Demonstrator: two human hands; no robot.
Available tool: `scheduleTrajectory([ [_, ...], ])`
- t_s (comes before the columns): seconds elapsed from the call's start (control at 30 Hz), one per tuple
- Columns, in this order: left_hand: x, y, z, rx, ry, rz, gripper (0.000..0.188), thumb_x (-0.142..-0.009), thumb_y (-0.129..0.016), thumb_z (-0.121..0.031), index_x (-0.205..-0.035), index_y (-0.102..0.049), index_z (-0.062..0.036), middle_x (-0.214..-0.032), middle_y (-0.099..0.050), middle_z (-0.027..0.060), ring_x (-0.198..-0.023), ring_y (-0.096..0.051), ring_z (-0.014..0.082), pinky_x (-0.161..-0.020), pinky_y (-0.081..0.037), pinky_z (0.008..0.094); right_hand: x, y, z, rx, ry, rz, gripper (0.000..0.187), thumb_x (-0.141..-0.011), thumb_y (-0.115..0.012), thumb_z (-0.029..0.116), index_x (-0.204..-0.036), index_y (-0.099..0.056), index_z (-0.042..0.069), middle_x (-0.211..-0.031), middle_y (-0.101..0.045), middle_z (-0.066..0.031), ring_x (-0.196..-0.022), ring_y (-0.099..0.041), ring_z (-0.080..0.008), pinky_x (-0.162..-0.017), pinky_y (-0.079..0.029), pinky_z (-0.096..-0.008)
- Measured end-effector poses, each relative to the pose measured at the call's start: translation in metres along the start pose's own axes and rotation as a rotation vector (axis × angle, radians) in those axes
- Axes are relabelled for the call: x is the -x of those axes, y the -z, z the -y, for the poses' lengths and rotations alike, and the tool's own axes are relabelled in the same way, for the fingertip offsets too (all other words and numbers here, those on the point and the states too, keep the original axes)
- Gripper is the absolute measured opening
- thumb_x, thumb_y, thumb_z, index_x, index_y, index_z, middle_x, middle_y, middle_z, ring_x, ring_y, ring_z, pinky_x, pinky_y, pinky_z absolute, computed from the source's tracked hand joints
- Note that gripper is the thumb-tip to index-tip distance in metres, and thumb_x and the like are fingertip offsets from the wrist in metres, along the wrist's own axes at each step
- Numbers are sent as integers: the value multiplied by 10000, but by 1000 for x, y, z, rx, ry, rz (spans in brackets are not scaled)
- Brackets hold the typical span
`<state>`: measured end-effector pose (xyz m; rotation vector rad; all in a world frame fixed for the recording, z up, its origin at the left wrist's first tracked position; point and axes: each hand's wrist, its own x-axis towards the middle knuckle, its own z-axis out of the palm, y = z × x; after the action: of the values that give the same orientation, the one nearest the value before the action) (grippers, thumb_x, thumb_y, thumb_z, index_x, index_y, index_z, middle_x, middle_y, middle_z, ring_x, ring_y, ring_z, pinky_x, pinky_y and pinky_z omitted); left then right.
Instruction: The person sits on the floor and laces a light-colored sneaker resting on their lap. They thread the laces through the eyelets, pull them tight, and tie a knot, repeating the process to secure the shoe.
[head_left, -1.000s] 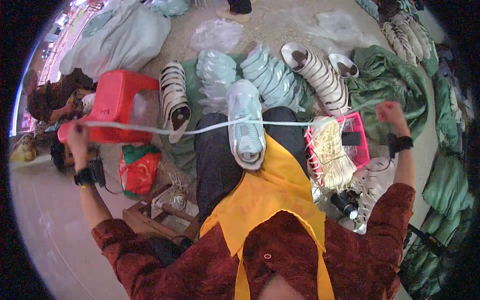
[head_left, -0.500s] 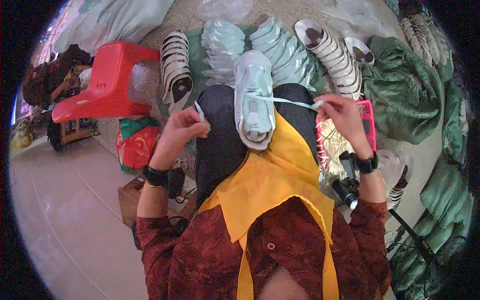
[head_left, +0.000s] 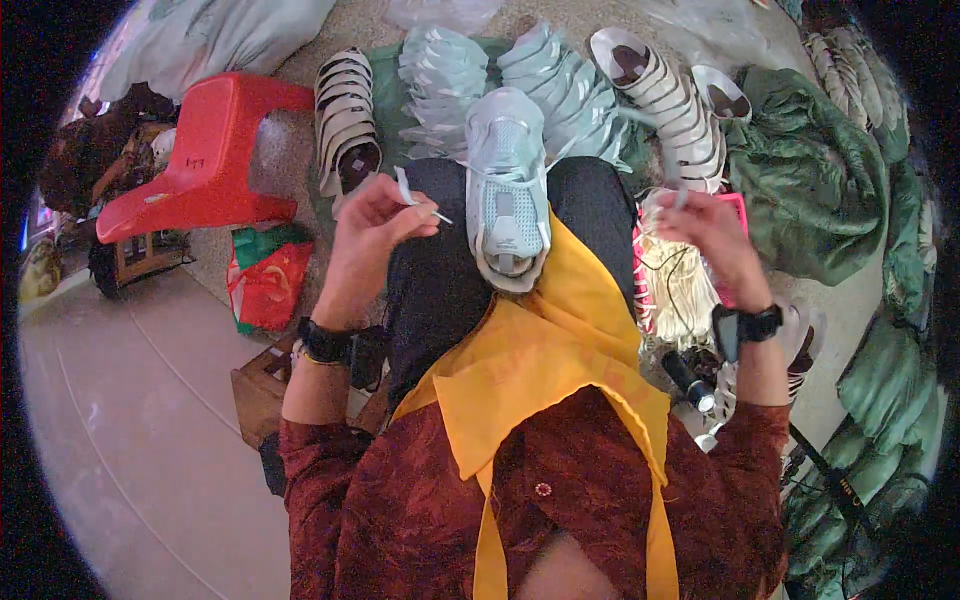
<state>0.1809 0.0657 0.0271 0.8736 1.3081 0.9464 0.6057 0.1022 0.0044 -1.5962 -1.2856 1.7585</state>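
Observation:
A pale blue-white shoe upper (head_left: 507,195) lies between my thighs, over the yellow apron (head_left: 540,345). A white lace crosses its middle. My left hand (head_left: 385,225) is to the left of the upper, thumb and fingers pinched on a white strip of shoelace (head_left: 403,187) whose thin end pokes out by the fingertips. Off to the right, above a pink basket, my right hand (head_left: 708,235) is closed with its fingertips together. A motion-smeared pale lace rises from them, and its far course is hard to follow.
Stacked pale blue uppers (head_left: 445,95) and white uppers (head_left: 665,110) lie beyond my knees. A pink basket (head_left: 737,210) of cream laces (head_left: 680,285) stands at right, near a black flashlight (head_left: 688,380). At left are a red plastic stool (head_left: 215,150) and a red-green bag (head_left: 268,280).
My right hand has shifted slightly right and down, and the lace that stretched straight from the upper to it no longer does. My left hand has turned and risen a little.

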Motion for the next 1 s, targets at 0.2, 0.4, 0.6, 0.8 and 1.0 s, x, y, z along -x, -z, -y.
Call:
scheduleTrajectory([
  [0.2, -7, -21, 14, -38, 0, 22, 121, -918, -702, -26, -892, -584, -33, -924, -708, 89, -824, -707, 165, -756, -595, 303, -22, -99, 38, 293, 156, 145, 167, -951, -660, 126, -984, -708, -31, -910, -702, -120, -754, -703, -178, -650, -566, -310],
  [0.4, -12, -29, 19, -213, -91, 52, 68, -917, -700, -33, -902, -635, -19, -898, -716, 73, -789, -696, 136, -729, -588, 283, -65, -126, 50, 399, 759, -139, 124, -902, -705, 120, -940, -727, 4, -768, -621, -144, -700, -626, -323, -654, -509, -363],
  [0.6, -23, -37, 18, -142, -115, -14, 82, -923, -702, -46, -907, -624, -26, -881, -704, 58, -791, -687, 120, -727, -584, 278, -78, -124, 38, -17, 462, -3, 136, -884, -687, 16, -997, -762, 1, -856, -733, -50, -736, -671, -100, -690, -532, -245],
  [0.8, -28, -38, 22, -127, -187, -2, 108, -930, -706, -60, -892, -608, -35, -886, -701, 54, -800, -683, 116, -750, -581, 276, -72, -121, 22, -64, 433, -67, 114, -870, -718, 7, -981, -743, 7, -855, -735, -22, -762, -670, -76, -711, -539, -229],
  [1.0, -26, -35, 21, -114, -163, 6, 130, -899, -695, 4, -868, -570, -20, -919, -692, 70, -814, -691, 130, -745, -590, 279, -60, -131, 18, -173, 443, -79, 98, -868, -725, -11, -964, -715, -5, -864, -729, -16, -779, -672, -75, -722, -549, -236],
])
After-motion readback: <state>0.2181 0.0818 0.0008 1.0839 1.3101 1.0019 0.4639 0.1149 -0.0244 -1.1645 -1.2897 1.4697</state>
